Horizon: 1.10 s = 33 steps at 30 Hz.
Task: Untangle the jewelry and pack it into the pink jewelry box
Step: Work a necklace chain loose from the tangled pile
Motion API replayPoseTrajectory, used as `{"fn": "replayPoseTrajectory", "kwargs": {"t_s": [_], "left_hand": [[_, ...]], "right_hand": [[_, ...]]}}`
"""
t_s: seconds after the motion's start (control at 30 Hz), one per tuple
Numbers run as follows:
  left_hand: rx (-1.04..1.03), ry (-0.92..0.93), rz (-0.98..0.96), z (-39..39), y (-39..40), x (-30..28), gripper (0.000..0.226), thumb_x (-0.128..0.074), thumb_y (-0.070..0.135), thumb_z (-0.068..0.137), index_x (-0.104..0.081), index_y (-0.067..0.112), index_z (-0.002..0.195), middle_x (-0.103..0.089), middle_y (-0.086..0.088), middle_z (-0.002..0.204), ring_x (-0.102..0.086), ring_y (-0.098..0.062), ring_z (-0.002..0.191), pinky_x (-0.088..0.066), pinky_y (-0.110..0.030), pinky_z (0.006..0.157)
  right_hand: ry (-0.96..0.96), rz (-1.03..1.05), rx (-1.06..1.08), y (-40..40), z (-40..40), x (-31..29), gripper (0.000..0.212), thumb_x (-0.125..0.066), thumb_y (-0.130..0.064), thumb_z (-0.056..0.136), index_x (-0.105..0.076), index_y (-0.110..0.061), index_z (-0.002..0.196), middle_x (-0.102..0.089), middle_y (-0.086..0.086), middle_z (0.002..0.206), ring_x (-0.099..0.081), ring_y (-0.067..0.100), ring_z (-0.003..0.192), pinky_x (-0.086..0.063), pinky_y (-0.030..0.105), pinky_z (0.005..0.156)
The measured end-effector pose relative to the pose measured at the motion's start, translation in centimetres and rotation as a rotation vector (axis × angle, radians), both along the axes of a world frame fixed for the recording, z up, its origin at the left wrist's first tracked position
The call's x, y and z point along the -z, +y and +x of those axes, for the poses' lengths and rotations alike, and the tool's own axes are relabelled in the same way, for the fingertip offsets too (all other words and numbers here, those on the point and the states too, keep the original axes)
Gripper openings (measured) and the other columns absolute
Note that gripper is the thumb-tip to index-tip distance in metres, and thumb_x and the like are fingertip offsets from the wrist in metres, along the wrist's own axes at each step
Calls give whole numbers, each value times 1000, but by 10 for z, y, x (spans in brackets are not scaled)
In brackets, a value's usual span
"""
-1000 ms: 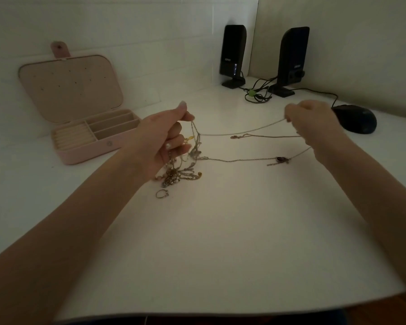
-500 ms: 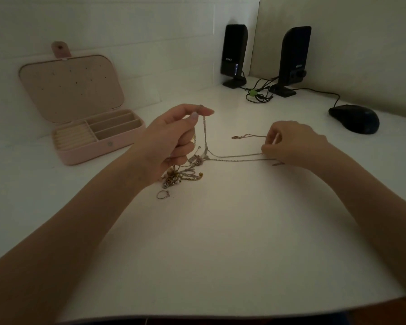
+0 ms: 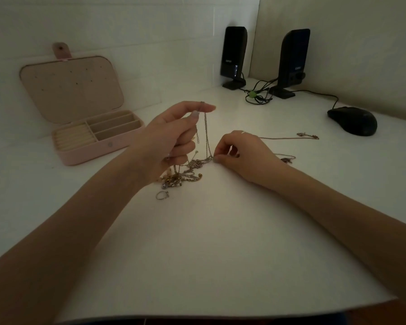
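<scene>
On the white desk point(image 3: 220, 242), both forearms reach in over a jewelry tangle point(image 3: 185, 172).
Open pink jewelry box point(image 3: 99, 148) sits far left. Raised left hand point(image 3: 171, 137) pinches a hanging chain point(image 3: 206, 134); low right hand point(image 3: 242, 153) pinches its lower end. A ring point(image 3: 162, 195) lies beside the tangle.

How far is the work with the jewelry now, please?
Done: only the pink jewelry box stands open; its compartments look empty. In hand: the left hand lifts a chain while the right hand pinches it near the tangle. Left: the tangle, a loose ring, then all packing.
</scene>
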<state>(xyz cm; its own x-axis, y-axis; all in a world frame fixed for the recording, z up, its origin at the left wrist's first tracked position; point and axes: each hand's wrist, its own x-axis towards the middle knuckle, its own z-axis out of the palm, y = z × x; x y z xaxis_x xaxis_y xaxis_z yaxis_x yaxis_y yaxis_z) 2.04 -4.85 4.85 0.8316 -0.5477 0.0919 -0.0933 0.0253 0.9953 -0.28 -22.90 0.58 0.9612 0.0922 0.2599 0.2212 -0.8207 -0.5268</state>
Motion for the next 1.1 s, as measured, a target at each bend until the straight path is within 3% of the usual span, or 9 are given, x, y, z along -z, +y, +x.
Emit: {"fn": "replayPoseTrajectory", "kwargs": {"t_s": [0.23,0.33,0.4,0.43,0.53,0.67,0.77,0.97,1.1], "left_hand": [[-36,31,-25,3,3,-4,29,-38,17,103,-65,25,107,-20,8,48,-16,-5,36,-15,-15,35],[-37,40,-24,3,4,-4,29,-37,16,103,-64,26,108,-20,8,48,-16,-5,37,-15,-15,34],[-38,42,-26,4,4,-5,30,-37,15,103,-64,26,109,-20,8,47,-16,-5,36,-15,-15,34],[-36,42,-27,3,4,-5,30,-36,15,103,-64,26,110,-20,8,47,-16,-5,36,-15,-15,34],[-24,35,-31,3,4,-5,31,-36,15,103,-64,27,110,-20,8,47,-17,-5,36,-14,-16,35],[-19,34,-35,2,3,-4,31,-36,16,103,-64,27,110,-20,8,47,-17,-4,36,-12,-16,36],[-30,33,-23,3,3,-4,30,-36,16,103,-64,26,110,-21,8,47,-17,-4,36,-14,-16,35],[-222,-84,204,9,4,1,24,-43,15,101,-66,23,105,-26,10,44,-19,-7,38,-18,-16,35],[-251,-107,262,10,2,4,26,-43,11,99,-66,22,103,-27,10,42,-20,-7,36,-19,-16,34]], "right_hand": [[110,147,31,-9,2,-4,12,-50,-21,98,-52,-24,87,-55,-16,86,-49,-1,76,-36,4,64],[121,292,41,-10,2,-5,17,-47,-18,100,-50,-24,85,-63,-13,82,-55,3,76,-44,14,74],[112,311,42,-10,1,-6,10,-49,-19,99,-52,-21,91,-63,-11,82,-56,6,76,-44,13,71],[112,290,37,-10,0,-5,4,-51,-21,98,-54,-20,96,-62,-10,83,-56,6,75,-43,11,68],[107,130,11,-8,0,0,17,-62,-32,92,-60,-23,105,-54,-11,80,-47,1,67,-37,12,61],[110,-26,42,6,3,1,13,-61,-44,89,-57,-32,90,-52,-11,80,-47,5,72,-39,32,77],[133,-67,65,9,5,0,12,-58,-43,92,-55,-33,86,-53,-14,84,-48,8,81,-39,36,86],[183,323,46,-3,3,-10,21,-55,-32,96,-61,-13,97,-61,-7,83,-54,5,72,-45,22,74],[272,528,29,-10,2,-15,18,-52,-29,98,-58,-14,93,-63,-5,78,-58,6,68,-50,18,69]]}}
